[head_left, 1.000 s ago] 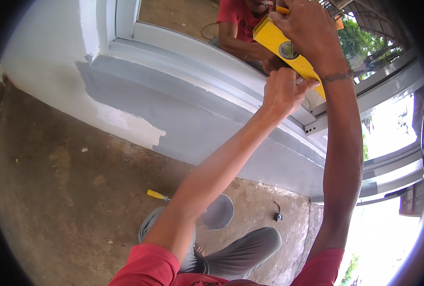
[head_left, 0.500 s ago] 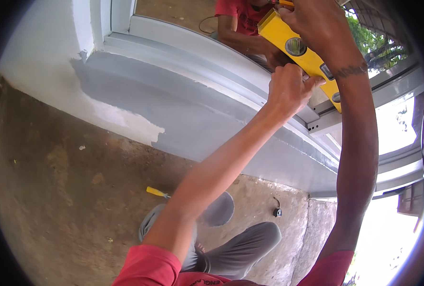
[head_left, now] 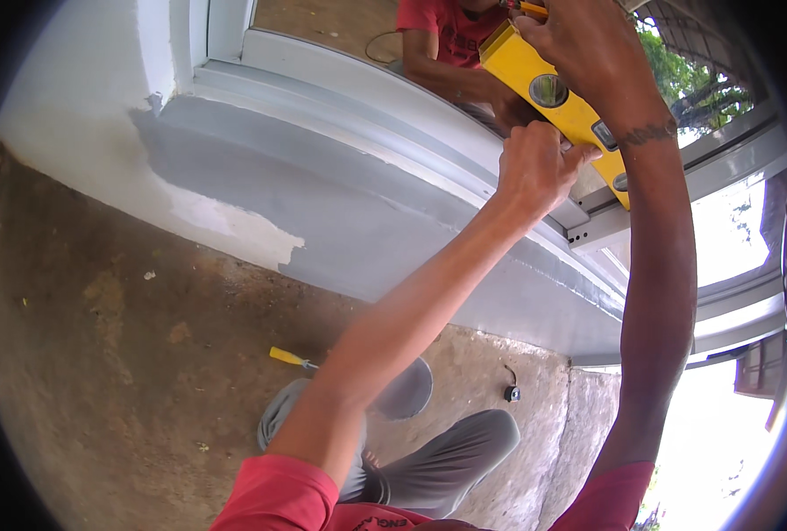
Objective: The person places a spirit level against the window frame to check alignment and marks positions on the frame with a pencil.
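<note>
A yellow spirit level (head_left: 560, 104) with round vials lies tilted against the grey window frame (head_left: 588, 232) at the upper right. My right hand (head_left: 588, 49) grips the level from above near its upper end. My left hand (head_left: 539, 168) is closed just below the level, its fingers touching the level's lower edge and the frame. Beyond the frame, another person in a red shirt (head_left: 446, 35) reaches a forearm toward the level.
A grey-painted sill and wall (head_left: 340, 203) run diagonally, with unpainted white wall (head_left: 66, 133) at the left. On the bare concrete floor lie a yellow-handled screwdriver (head_left: 289, 357) and a small black object (head_left: 512, 392). My grey-trousered legs (head_left: 446, 460) are below.
The view has shifted so the level and both hands sit slightly lower and further right. My left hand has closed more tightly under the level. The right hand keeps its hold.
</note>
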The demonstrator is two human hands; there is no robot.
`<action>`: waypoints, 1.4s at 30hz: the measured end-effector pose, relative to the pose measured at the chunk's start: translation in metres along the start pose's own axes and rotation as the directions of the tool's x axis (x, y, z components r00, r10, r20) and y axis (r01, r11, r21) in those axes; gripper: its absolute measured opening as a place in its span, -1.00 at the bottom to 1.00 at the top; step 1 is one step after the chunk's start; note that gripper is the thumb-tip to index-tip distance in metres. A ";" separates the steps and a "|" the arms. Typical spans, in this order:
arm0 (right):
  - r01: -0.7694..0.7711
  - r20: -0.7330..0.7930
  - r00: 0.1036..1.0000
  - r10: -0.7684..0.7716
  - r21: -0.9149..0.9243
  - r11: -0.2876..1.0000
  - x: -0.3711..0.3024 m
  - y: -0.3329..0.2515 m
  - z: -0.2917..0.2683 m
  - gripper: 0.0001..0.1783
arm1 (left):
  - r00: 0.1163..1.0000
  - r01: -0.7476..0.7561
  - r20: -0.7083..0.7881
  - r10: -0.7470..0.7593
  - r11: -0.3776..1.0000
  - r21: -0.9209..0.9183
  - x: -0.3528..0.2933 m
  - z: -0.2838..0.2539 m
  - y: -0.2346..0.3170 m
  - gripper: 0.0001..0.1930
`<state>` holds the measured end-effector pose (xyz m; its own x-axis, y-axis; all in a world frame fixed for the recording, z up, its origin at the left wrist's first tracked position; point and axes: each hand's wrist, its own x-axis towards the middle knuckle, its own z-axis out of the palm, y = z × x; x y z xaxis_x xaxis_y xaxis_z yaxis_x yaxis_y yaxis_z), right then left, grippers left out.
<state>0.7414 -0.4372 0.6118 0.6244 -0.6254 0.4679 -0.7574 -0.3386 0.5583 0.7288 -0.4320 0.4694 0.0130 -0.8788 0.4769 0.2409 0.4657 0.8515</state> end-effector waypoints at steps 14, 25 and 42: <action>-0.117 0.024 0.993 0.116 0.023 0.993 0.004 -0.026 -0.008 -0.77 | 0.994 0.103 0.028 -0.104 0.994 0.032 0.003 -0.007 0.009 -0.71; -0.159 0.110 0.980 0.166 -0.072 0.985 0.007 -0.005 0.001 -0.76 | 0.996 0.086 0.028 -0.086 0.996 0.009 0.003 -0.002 0.006 -0.70; -0.764 0.219 0.644 0.733 0.121 0.634 -0.140 0.012 -0.016 -0.51 | 0.995 0.070 0.069 -0.069 0.998 -0.006 0.003 -0.004 -0.001 -0.70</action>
<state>0.6479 -0.3422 0.5643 -0.1954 -0.8050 0.5602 -0.9803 0.1777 -0.0865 0.7326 -0.4353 0.4690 -0.0703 -0.8997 0.4307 0.2470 0.4027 0.8814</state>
